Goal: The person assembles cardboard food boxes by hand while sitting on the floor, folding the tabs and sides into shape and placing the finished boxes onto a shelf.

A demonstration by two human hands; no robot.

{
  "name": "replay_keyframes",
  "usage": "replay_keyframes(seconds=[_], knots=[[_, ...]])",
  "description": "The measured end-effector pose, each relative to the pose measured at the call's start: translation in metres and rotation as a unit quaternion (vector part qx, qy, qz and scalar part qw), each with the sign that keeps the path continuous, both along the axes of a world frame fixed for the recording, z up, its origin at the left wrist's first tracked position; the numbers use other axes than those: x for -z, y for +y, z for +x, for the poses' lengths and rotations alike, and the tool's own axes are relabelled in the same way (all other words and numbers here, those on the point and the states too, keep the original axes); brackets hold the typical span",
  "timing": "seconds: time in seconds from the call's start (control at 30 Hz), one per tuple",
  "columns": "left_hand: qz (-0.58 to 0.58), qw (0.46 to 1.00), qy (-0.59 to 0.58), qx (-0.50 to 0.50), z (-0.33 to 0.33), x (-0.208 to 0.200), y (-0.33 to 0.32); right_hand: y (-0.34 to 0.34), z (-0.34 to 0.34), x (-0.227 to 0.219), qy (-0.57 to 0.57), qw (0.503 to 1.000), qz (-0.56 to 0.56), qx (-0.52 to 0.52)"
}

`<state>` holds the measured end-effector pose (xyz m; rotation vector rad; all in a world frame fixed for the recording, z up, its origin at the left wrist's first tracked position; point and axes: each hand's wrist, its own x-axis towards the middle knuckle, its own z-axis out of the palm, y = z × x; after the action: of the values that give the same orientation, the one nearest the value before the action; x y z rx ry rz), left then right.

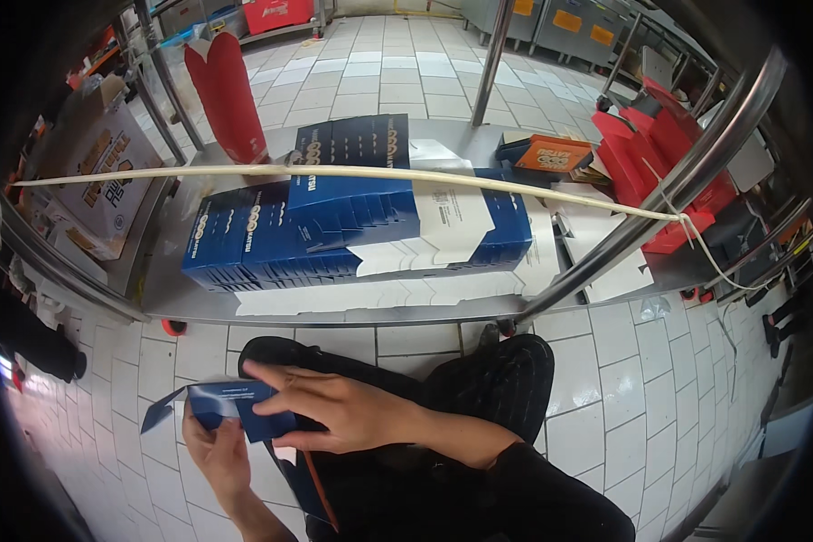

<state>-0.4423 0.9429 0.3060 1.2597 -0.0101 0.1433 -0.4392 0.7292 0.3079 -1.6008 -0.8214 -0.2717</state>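
Note:
A partly folded blue cardboard carton (221, 402) is over my lap at the lower left, with one flap sticking out to the left. My left hand (217, 452) grips it from below, its thumb pressed on the front panel. My right hand (321, 406) has its fingers and thumb bent around the carton's right end. A dark panel with an orange edge (316, 488) lies against my leg beneath the hands. In front of me, stacks of flat blue cartons (352, 203) rest on a metal shelf (190, 307), with white carton undersides (443, 217) showing among them.
A pale pole (370, 172) crosses above the stacks, between metal posts (596, 257). Red cartons (226, 99) stand at the back left, more red cartons (641, 154) at the right. An orange-and-black carton (551, 154) lies behind. A large printed box (108, 181) stands left.

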Motion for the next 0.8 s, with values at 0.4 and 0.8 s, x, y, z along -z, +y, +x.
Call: replay_keyframes(seconds=[0.4,0.8], knots=[[0.146,0.989,0.039,-0.008,-0.025,-0.021,-0.001,0.001,0.001,-0.005,-0.079,0.995,0.042,0.041],[0.008,0.998,-0.038,0.041,-0.027,0.009,-0.008,0.045,-0.065,0.016,0.042,0.973,-0.102,0.202]])
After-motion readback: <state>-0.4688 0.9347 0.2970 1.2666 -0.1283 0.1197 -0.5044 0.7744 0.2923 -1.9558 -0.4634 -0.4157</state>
